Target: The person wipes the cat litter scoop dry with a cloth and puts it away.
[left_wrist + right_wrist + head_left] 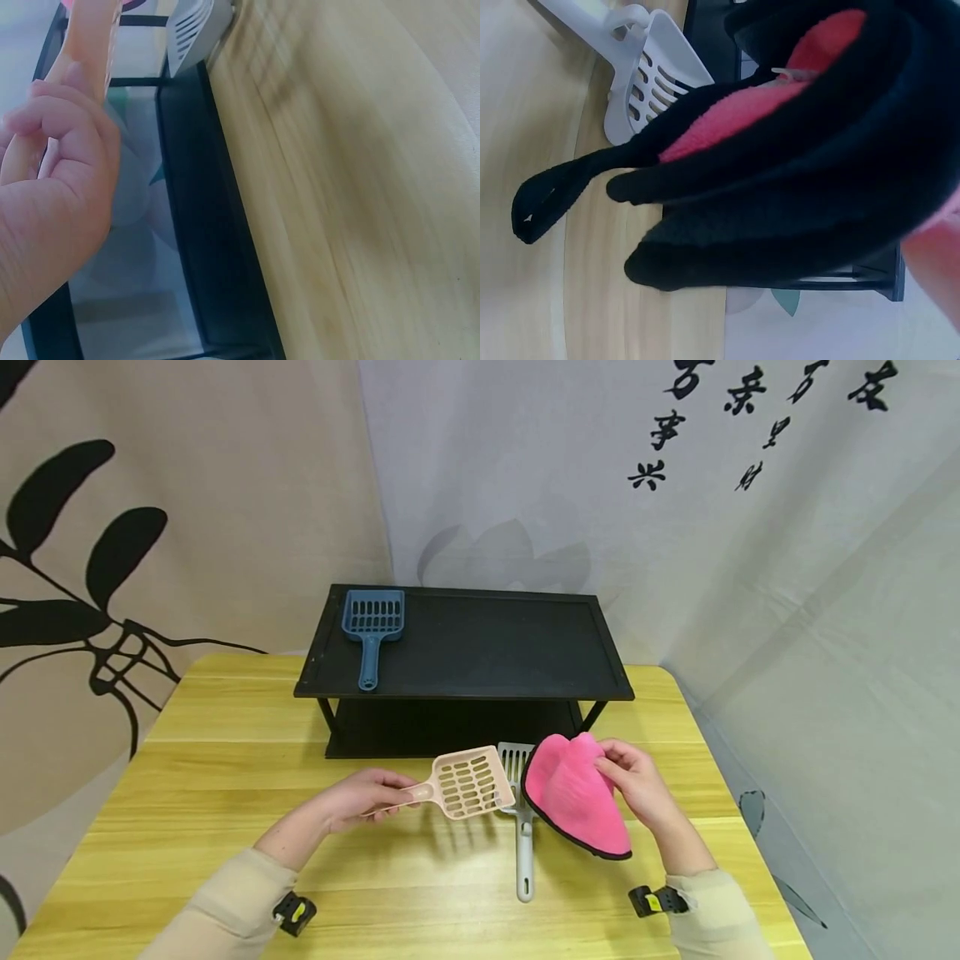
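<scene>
My left hand grips the handle of a beige slotted litter scoop, held above the table with its head pointing right. In the left wrist view, the fingers curl round that handle. My right hand pinches a bunched pink cloth with black edging, held up to the right of the scoop. A black hanging loop dangles from the cloth in the right wrist view. Between the two hands lies a light grey litter scoop on the table, its head partly covered by the beige scoop and the cloth.
Behind the hands stands a black two-tier rack. A blue litter scoop lies on its top shelf at the left. The wooden table meets hanging printed fabric at the back and right.
</scene>
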Action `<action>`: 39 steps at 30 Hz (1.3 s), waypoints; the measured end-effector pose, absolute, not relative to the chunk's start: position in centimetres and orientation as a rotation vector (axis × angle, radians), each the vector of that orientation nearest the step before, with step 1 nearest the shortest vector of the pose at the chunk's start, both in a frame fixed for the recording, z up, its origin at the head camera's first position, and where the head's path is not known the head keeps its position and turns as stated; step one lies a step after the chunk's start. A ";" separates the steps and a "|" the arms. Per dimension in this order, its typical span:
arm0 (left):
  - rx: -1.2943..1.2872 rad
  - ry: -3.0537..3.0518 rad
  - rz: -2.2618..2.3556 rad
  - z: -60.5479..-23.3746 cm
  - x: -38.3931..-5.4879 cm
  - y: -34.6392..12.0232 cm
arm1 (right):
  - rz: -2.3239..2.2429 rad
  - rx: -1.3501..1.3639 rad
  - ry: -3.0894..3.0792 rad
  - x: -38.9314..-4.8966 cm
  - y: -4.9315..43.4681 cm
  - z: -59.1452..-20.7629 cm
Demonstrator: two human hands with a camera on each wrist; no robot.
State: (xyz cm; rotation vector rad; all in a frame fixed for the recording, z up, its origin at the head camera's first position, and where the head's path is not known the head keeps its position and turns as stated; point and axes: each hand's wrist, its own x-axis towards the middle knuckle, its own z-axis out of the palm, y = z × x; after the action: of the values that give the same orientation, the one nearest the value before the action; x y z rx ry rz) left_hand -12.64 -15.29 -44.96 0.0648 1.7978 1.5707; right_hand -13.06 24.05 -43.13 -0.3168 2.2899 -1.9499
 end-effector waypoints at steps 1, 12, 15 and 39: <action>0.063 1.798 1.566 -45.0 -12.7 -15.3 | -1.941 -0.273 2.306 -13.1 23.9 -43.0; 0.052 1.750 1.571 -44.6 -13.0 -14.1 | -1.933 0.197 2.456 -13.5 20.5 -41.0; 0.071 1.759 1.568 -44.5 -13.2 -13.4 | -1.942 0.204 2.453 -13.6 19.4 -41.0; 0.009 1.893 1.584 -43.1 -13.2 -10.0 | -0.890 -0.868 2.921 -11.5 12.3 -44.1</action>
State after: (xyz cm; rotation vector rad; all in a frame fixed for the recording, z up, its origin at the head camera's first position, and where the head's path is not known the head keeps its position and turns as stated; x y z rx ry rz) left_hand -13.17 -9.96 -43.09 0.0095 1.8932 1.5838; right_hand -11.49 12.26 -44.08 -0.8681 2.9212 -0.8904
